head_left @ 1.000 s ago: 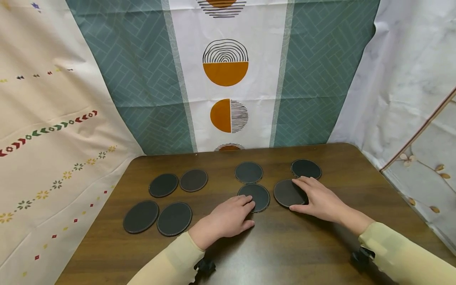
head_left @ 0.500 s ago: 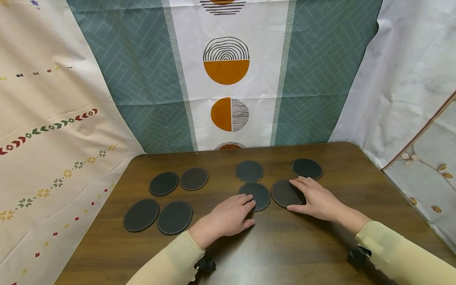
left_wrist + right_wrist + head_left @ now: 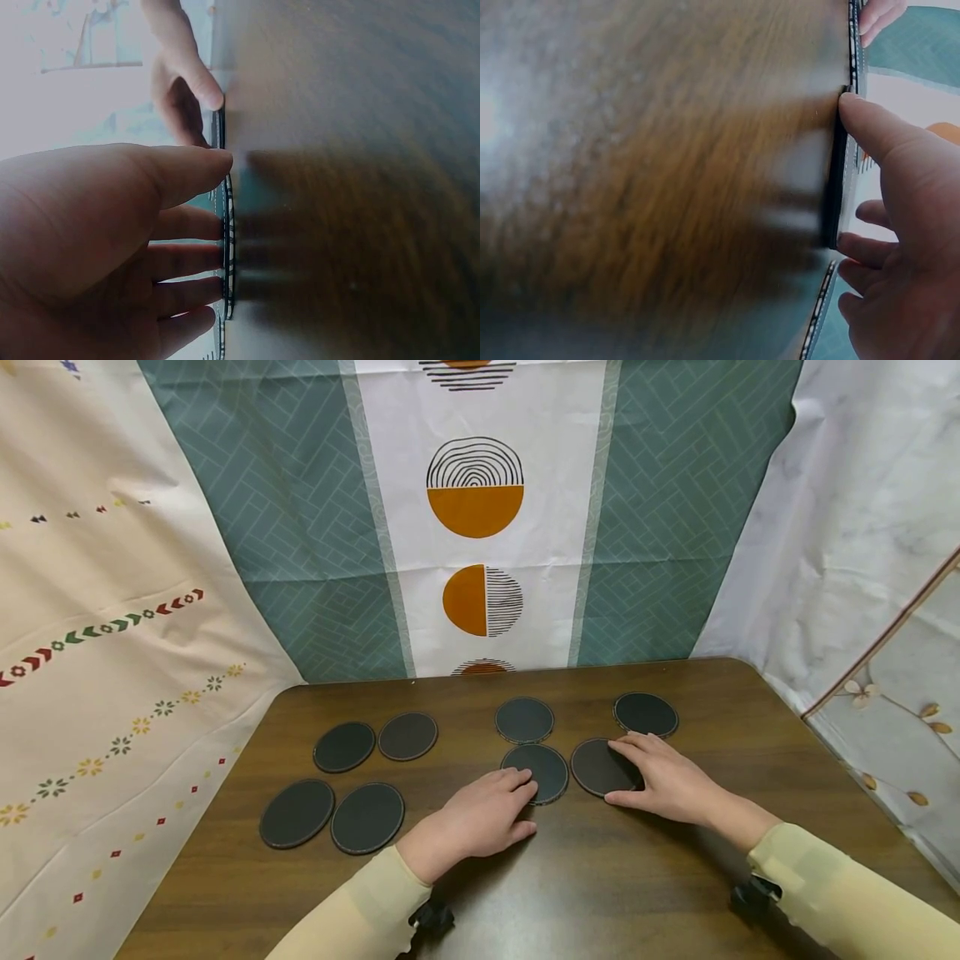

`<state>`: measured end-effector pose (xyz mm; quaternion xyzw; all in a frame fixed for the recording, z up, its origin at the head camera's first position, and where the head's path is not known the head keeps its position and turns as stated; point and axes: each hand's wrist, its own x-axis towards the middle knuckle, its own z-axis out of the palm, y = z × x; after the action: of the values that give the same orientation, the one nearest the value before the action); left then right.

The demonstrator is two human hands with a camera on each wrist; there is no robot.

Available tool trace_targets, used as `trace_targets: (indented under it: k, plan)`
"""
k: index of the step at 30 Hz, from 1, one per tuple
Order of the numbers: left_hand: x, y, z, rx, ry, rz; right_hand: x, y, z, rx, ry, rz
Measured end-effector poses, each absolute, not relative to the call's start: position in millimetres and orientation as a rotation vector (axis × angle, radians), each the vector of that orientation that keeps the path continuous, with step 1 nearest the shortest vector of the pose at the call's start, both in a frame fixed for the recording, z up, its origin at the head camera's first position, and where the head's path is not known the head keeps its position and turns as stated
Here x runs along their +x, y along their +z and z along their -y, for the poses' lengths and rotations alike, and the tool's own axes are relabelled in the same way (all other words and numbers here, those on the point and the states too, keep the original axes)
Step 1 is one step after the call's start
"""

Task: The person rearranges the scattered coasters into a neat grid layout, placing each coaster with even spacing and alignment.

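Observation:
Flat round black coasters with stitched rims lie on the table. My left hand (image 3: pixel 480 814) rests its fairly straight fingertips on the near-middle coaster (image 3: pixel 553 774), covering its lower left part; the thumb stays out toward me. In the left wrist view those fingertips meet the top of the thin coaster edge (image 3: pixel 230 255). My right hand (image 3: pixel 671 781) holds the brownish-black coaster (image 3: pixel 597 767) to the right of it, thumb at the near edge and fingers at the far side. The right wrist view shows the thumb (image 3: pixel 866 120) against that coaster's rim. A narrow gap separates the two coasters.
One coaster (image 3: pixel 525 720) lies just behind the left hand's coaster, another (image 3: pixel 645 714) behind the right hand. Several more, such as this coaster (image 3: pixel 367 818), form a group at the left. Patterned cloths (image 3: pixel 487 527) hang around the wooden table (image 3: pixel 585 893).
My right hand and its coaster have slid slightly left, toward the coaster under my left hand, then stopped. My left hand has stayed in place.

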<state>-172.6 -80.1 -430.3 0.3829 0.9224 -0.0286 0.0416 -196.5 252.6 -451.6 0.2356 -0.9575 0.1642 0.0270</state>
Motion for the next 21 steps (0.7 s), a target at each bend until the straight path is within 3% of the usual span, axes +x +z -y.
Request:
trace_targets:
  k: [21]
  plan:
    - [-172.6,-430.8,80.1,1.159,-0.087,-2.815,-190.8,-451.5,-251.5,0.845,0.461,2.905]
